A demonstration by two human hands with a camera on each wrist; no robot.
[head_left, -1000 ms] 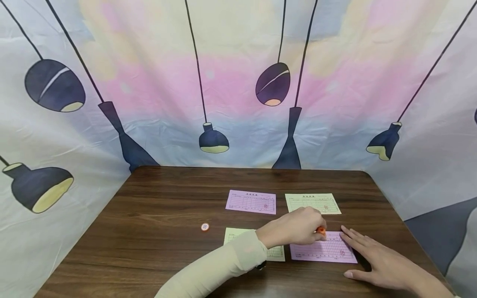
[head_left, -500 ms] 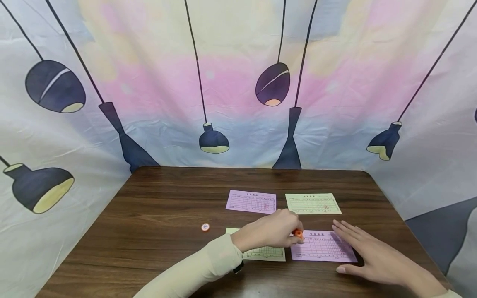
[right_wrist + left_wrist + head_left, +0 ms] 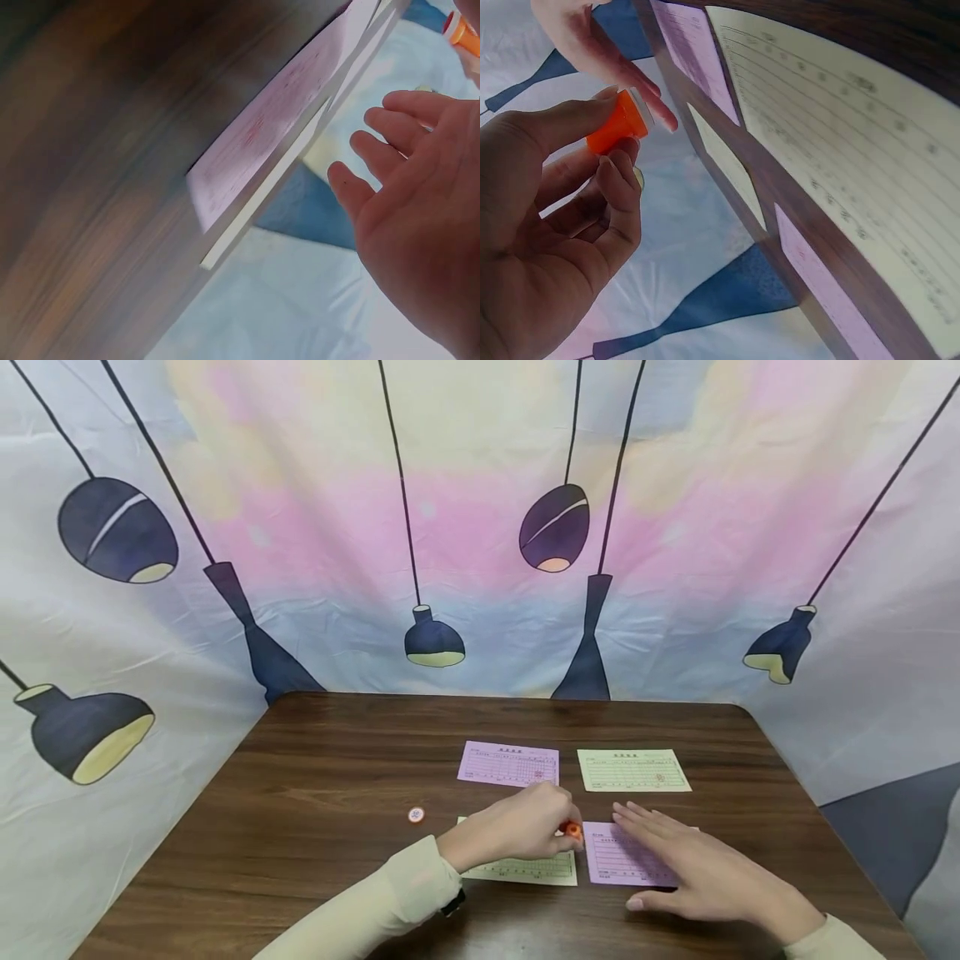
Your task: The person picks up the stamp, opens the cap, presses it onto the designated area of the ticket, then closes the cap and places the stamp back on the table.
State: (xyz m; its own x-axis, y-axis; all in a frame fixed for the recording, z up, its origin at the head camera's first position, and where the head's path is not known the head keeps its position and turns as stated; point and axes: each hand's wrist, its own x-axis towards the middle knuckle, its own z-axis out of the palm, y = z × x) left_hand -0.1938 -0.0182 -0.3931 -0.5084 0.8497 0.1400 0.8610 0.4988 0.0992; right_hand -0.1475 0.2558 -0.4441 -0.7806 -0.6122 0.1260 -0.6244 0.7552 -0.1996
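Note:
My left hand (image 3: 525, 822) pinches a small orange stamp (image 3: 619, 124) between thumb and fingers, held above the table. A pale rim shows at one end of it, and the right wrist view gives a glimpse of its red face. Under that hand lies a pale green form slip (image 3: 536, 870), partly hidden by the hand and wrist. My right hand (image 3: 693, 868) is spread, palm down, over the near purple slip (image 3: 609, 860) and covers its right part. Whether it touches the paper I cannot tell. That slip bears a red mark in the right wrist view.
Behind the hands lie another purple slip (image 3: 502, 763) and another pale green slip (image 3: 630, 768), each with a red stamp mark. A small round orange-rimmed disc (image 3: 416, 814) sits to the left on the dark wooden table (image 3: 300, 827). A printed curtain (image 3: 315, 527) hangs behind.
My left hand has lifted from the near purple slip and moved left with the stamp, over the near green slip. My right hand has shifted left across the purple slip.

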